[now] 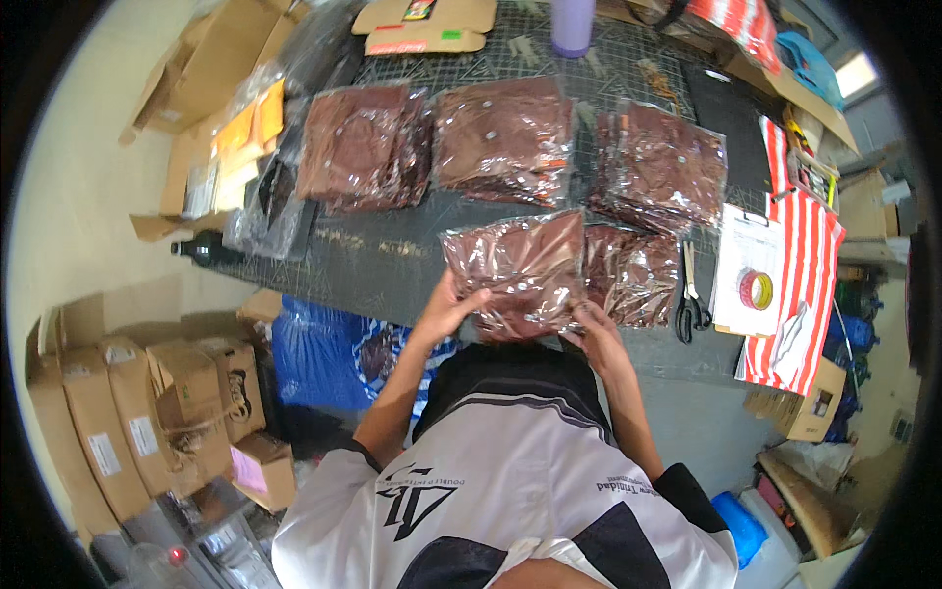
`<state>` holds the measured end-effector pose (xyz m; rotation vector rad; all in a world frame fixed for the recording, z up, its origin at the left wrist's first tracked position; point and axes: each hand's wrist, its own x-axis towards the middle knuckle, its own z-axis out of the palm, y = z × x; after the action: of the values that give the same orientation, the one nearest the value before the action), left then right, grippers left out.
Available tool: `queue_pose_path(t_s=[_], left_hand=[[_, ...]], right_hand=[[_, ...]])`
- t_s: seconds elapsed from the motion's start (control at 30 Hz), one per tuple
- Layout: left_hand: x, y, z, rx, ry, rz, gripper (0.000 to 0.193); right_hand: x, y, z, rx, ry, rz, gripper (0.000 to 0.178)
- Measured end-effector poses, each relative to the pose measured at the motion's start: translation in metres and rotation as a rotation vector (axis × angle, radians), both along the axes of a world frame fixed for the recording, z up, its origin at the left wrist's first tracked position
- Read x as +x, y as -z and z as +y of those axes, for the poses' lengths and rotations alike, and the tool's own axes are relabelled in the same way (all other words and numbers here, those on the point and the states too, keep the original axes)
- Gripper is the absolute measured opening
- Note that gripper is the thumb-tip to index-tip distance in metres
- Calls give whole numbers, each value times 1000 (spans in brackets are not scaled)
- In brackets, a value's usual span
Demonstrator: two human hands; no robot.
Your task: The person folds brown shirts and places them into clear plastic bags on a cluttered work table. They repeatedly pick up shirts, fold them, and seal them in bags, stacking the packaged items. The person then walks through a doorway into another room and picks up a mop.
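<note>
1. so the main thing here is the held packet (520,270): brown, folded, soft-looking stuff in clear, crinkly, super shiny plastic, roughly square. it's up over the near edge of the table (378,270), right in front of the person.
2. left hand (453,312) is gripping its left edge, thumb lying over the top face. right hand (595,336) has the lower right corner pinched. so both hands are on the one packet.
3. just right of it lies more of the same brown wrapped stuff, the near bundle (636,275). can't tell if that's one packet or a few.
4. behind those, three piles in a row: left pile (361,142), middle pile (502,137), right pile (669,162). layers are too glossy to count.
5. right side: one pair of scissors (694,309), metal blades, black loop handles. next to it, one clipboard (736,240) with white paper, and a round tape roll (756,289) sitting on top, pinkish with a yellow rim.
6. past that, a red-and-white striped sheet (812,285), material unclear.
7. far edge: one smooth purple cup (572,27), plus flat tan cardboard (432,25).
</note>
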<state>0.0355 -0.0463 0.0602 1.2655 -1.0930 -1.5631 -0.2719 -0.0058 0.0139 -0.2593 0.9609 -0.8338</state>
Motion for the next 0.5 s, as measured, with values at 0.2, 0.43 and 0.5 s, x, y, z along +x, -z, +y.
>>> queue_pose_path(t_s=[0.2,0.43,0.5], left_hand=[[186,-2,7,208,-29,-296,60],[286,67,-11,-261,-423,-1081,64],[247,63,-20,-202,-395,-1354,67]], right_hand=[[110,-37,-26,-332,-518,127,48],[0,33,-34,-451,416,1256,22],[-52,39,-33,-326,579,1906,43]])
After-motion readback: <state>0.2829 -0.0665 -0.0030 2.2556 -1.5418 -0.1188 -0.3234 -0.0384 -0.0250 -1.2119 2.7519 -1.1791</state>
